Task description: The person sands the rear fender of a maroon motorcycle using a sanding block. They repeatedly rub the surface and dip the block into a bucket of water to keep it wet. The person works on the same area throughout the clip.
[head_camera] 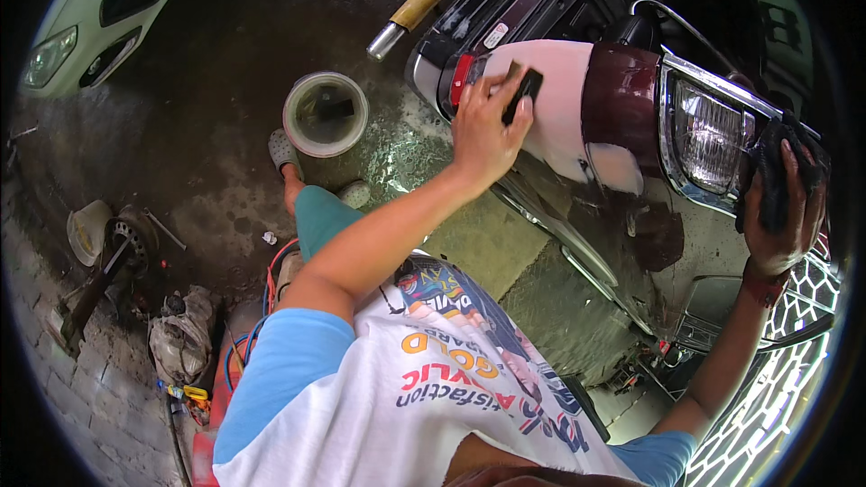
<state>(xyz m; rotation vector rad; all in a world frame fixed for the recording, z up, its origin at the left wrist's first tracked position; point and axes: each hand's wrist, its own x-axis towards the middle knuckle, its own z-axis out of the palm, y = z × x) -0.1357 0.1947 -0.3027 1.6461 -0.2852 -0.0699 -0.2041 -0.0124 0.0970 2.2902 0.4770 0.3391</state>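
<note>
My left hand (pixel 488 132) holds a dark, flat sanding pad or block (pixel 524 93) against the pale pink patch (pixel 551 78) on a maroon vehicle's body panel (pixel 621 98). A red reflector (pixel 461 80) lies beside its fingers. At the far right my right hand (pixel 785 216) grips a wet-looking black cloth (pixel 771 169) at the outer end of a clear-lensed lamp (pixel 710 135) with a chrome surround. A smaller pale patch (pixel 614 168) shows below the maroon paint. A round pail (pixel 291 115) of cloudy water, with a dark piece inside, stands on the floor to the left.
The floor (pixel 399 142) is wet near the pail. A pale car (pixel 135 20) stands at upper left. A metal tube with a tan wrap (pixel 416 8) juts out at top. A steel wheel (pixel 139 233), a wrapped bundle (pixel 181 338) and red and blue hoses (pixel 270 284) lie left.
</note>
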